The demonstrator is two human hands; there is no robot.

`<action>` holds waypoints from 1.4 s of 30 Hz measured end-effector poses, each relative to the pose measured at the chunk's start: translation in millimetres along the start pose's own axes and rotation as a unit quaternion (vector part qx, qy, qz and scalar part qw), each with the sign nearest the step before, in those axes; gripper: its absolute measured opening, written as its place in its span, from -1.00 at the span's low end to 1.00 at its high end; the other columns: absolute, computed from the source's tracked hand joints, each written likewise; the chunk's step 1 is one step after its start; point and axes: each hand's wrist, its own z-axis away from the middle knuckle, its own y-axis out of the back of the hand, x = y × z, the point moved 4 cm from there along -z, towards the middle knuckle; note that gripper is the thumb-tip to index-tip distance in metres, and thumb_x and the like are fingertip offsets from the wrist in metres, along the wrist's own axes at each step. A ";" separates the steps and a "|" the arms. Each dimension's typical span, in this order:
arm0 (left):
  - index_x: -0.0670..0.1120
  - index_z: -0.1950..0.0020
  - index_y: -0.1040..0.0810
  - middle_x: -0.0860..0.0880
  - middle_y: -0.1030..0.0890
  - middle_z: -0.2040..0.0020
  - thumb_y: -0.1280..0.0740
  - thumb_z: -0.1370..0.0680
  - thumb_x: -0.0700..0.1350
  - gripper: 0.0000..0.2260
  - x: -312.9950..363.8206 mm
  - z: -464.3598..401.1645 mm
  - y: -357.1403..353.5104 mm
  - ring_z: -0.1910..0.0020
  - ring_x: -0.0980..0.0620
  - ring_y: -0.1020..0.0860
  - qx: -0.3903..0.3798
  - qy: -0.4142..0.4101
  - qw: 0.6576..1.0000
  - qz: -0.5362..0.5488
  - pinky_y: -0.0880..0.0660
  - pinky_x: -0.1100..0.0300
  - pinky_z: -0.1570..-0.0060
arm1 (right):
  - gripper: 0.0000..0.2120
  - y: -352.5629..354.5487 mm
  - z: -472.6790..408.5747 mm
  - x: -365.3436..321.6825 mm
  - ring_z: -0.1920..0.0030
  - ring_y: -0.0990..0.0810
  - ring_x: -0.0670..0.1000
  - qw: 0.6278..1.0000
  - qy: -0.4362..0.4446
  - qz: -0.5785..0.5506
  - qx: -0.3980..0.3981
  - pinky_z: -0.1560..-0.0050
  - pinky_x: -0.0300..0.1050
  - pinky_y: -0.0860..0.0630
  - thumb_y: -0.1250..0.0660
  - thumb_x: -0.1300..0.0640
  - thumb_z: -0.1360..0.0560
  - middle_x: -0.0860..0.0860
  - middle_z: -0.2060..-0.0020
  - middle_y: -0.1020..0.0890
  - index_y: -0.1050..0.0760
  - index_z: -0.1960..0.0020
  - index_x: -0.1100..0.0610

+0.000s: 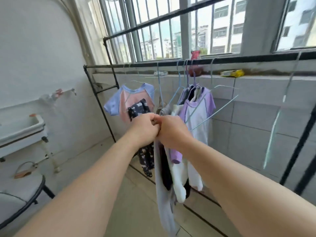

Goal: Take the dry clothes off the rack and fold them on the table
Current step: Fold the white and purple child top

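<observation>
A black metal rack (106, 106) runs along the tiled window wall. On it hang a pink and blue shirt (127, 98) and a lilac and white shirt (199, 113), with several thin wire hangers (222, 106). My left hand (143, 129) and my right hand (172, 130) meet in front of the rack, both gripping the top of a bunch of clothes. A grey garment (162, 194), a white piece (178, 182) and dark patterned trousers (146, 158) hang down from my hands.
A white sink (22, 129) is fixed to the left wall under a tap (72, 91). A round table's dark rim (36, 194) shows at lower left. The window ledge holds a yellow packet (232, 73) and a red item (195, 65).
</observation>
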 end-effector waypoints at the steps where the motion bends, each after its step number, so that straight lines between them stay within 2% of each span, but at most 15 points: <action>1: 0.03 -0.09 -0.62 0.01 -0.68 0.01 -0.28 -0.51 -0.23 -0.75 15.8 0.3 -6.4 -0.01 0.01 -0.62 -0.005 -0.014 1.000 0.005 -0.54 0.09 -0.10 | -0.69 16.1 4.9 10.0 -0.02 -0.57 0.10 1.000 -0.015 0.007 0.008 0.15 -0.17 -0.38 -0.29 0.14 -0.45 0.07 0.04 -0.62 -0.57 -0.18 0.01; 4: -0.06 -0.21 -0.59 -0.03 -0.67 -0.05 -0.32 -0.52 -0.19 -0.73 50.4 2.1 -23.5 -0.07 -0.03 -0.61 -0.021 -0.038 0.999 0.007 -0.50 0.09 -0.17 | -0.73 52.1 20.0 43.0 -0.10 -0.57 0.15 0.997 -0.072 0.023 0.017 -0.02 -0.09 -0.52 -0.32 0.13 -0.48 0.11 -0.06 -0.63 -0.58 -0.17 0.06; 9: -0.05 -0.24 -0.56 -0.01 -0.61 -0.10 -0.27 -0.55 -0.22 -0.72 55.9 -15.8 -42.7 -0.13 0.01 -0.56 -0.012 -0.036 0.999 0.008 -0.42 0.20 -0.18 | -0.77 76.4 26.9 94.1 -0.13 -0.56 0.17 0.989 -0.112 0.052 0.087 -0.11 -0.01 -0.50 -0.27 0.17 -0.52 0.09 -0.09 -0.64 -0.60 -0.14 0.11; 11: 0.03 -0.09 -0.53 0.00 -0.57 -0.02 -0.26 -0.56 -0.23 -0.80 45.7 -28.2 -48.8 -0.06 0.03 -0.53 -0.016 -0.020 0.999 0.028 -0.40 0.22 -0.14 | -0.74 74.6 17.1 97.5 -0.11 -0.55 0.18 0.987 -0.101 0.059 0.111 -0.08 0.01 -0.50 -0.22 0.23 -0.52 0.09 -0.09 -0.64 -0.61 -0.12 0.12; 15: -0.09 -0.30 -0.51 0.05 -0.58 -0.15 -0.29 -0.56 -0.22 -0.69 34.9 -56.5 -63.9 -0.10 0.10 -0.55 -0.047 -0.012 0.998 0.038 -0.43 0.21 -0.19 | -0.73 68.5 -22.4 95.4 -0.12 -0.52 0.14 0.981 -0.063 0.092 0.161 0.07 -0.05 -0.49 -0.18 0.30 -0.52 0.06 -0.08 -0.62 -0.57 -0.11 0.13; 18: -0.10 -0.36 -0.47 0.03 -0.57 -0.14 -0.30 -0.56 -0.18 -0.65 41.7 -80.7 -66.3 -0.08 0.13 -0.53 -0.050 -0.022 0.997 0.057 -0.42 0.25 -0.17 | -0.76 70.6 -50.9 96.2 -0.16 -0.46 0.10 0.969 -0.078 0.163 0.167 0.23 -0.11 -0.34 -0.16 0.32 -0.52 0.04 -0.05 -0.58 -0.52 -0.08 0.14; 23: -0.11 -0.47 -0.35 -0.08 -0.51 -0.34 -0.30 -0.56 -0.22 -0.53 47.6 -116.2 -80.6 -0.31 -0.04 -0.48 -0.069 -0.038 0.997 0.012 -0.37 0.07 -0.34 | -0.73 67.8 -80.6 115.8 -0.13 -0.54 0.13 0.957 -0.119 0.236 0.123 0.21 -0.14 -0.32 -0.15 0.31 -0.52 0.07 -0.07 -0.60 -0.52 -0.14 0.15; 25: -0.10 -0.43 -0.38 -0.06 -0.51 -0.33 -0.28 -0.55 -0.22 -0.57 52.0 -127.4 -89.8 -0.31 -0.07 -0.47 -0.070 -0.047 0.996 -0.031 -0.39 0.16 -0.24 | -0.71 70.5 -84.3 131.1 -0.10 -0.58 0.15 0.959 -0.147 0.221 0.100 0.20 -0.13 -0.34 -0.14 0.37 -0.51 0.11 -0.06 -0.60 -0.52 -0.14 0.19; 27: -0.03 -0.20 -0.51 -0.02 -0.59 -0.18 -0.27 -0.53 -0.21 -0.74 55.8 -139.5 -99.3 -0.21 -0.06 -0.53 -0.065 -0.048 0.997 -0.014 -0.41 0.18 -0.11 | -0.72 81.1 -83.7 145.6 -0.07 -0.60 0.17 0.956 -0.161 0.220 0.105 0.20 -0.11 -0.35 -0.14 0.40 -0.51 0.14 -0.05 -0.61 -0.52 -0.12 0.22; 30: 0.13 0.12 -0.47 -0.02 -0.66 -0.01 -0.29 -0.46 -0.08 -0.91 59.3 -151.6 -112.4 -0.11 -0.07 -0.59 -0.053 -0.047 0.996 0.053 -0.47 -0.02 -0.22 | -0.75 104.2 -71.6 162.4 -0.06 -0.59 0.19 0.946 -0.178 0.238 0.128 0.19 -0.09 -0.33 -0.15 0.37 -0.54 0.15 -0.04 -0.61 -0.53 -0.12 0.24; 33: 0.03 -0.05 -0.55 -0.03 -0.64 0.02 -0.26 -0.55 -0.13 -0.87 66.9 -148.4 -122.3 -0.01 -0.02 -0.57 -0.036 -0.059 0.992 0.103 -0.45 0.10 -0.17 | -0.75 124.7 -49.9 174.8 -0.05 -0.58 0.22 0.933 -0.206 0.259 0.144 0.19 -0.06 -0.34 -0.13 0.40 -0.51 0.18 -0.02 -0.60 -0.52 -0.09 0.27; 35: 0.09 0.12 -0.45 -0.05 -0.57 0.12 -0.22 -0.58 -0.19 -0.82 69.0 -144.9 -125.9 0.11 0.01 -0.47 -0.024 -0.082 0.991 0.105 -0.34 0.23 0.10 | -0.73 131.5 -33.5 180.3 -0.04 -0.57 0.23 0.923 -0.236 0.262 0.157 0.18 -0.03 -0.36 -0.12 0.44 -0.48 0.20 -0.01 -0.59 -0.52 -0.07 0.29; 37: 0.09 0.11 -0.36 -0.09 -0.54 0.15 -0.20 -0.59 -0.19 -0.83 67.7 -143.3 -127.2 0.16 0.00 -0.41 -0.003 -0.091 0.993 0.079 -0.20 0.22 0.25 | -0.71 137.4 -17.8 185.1 -0.06 -0.56 0.24 0.912 -0.273 0.259 0.161 0.16 -0.02 -0.37 -0.10 0.46 -0.47 0.19 -0.02 -0.57 -0.52 -0.08 0.29; 40: 0.00 0.00 -0.43 -0.06 -0.56 0.10 -0.18 -0.61 -0.14 -0.93 62.8 -145.1 -125.9 0.12 -0.01 -0.43 0.008 -0.107 0.993 0.053 -0.22 0.19 0.19 | -0.67 147.3 2.3 192.2 -0.03 -0.55 0.21 0.893 -0.312 0.272 0.177 0.19 -0.05 -0.35 -0.10 0.49 -0.47 0.16 -0.02 -0.54 -0.51 -0.11 0.26; 42: 0.00 -0.21 -0.49 -0.05 -0.59 -0.01 -0.17 -0.63 -0.12 -0.80 61.1 -145.7 -123.4 0.03 -0.03 -0.48 0.006 -0.119 0.992 0.040 -0.25 0.21 0.12 | -0.67 151.3 11.9 194.4 0.10 -0.52 0.18 0.876 -0.336 0.295 0.179 0.24 -0.08 -0.32 -0.12 0.47 -0.47 0.13 0.03 -0.50 -0.49 -0.12 0.23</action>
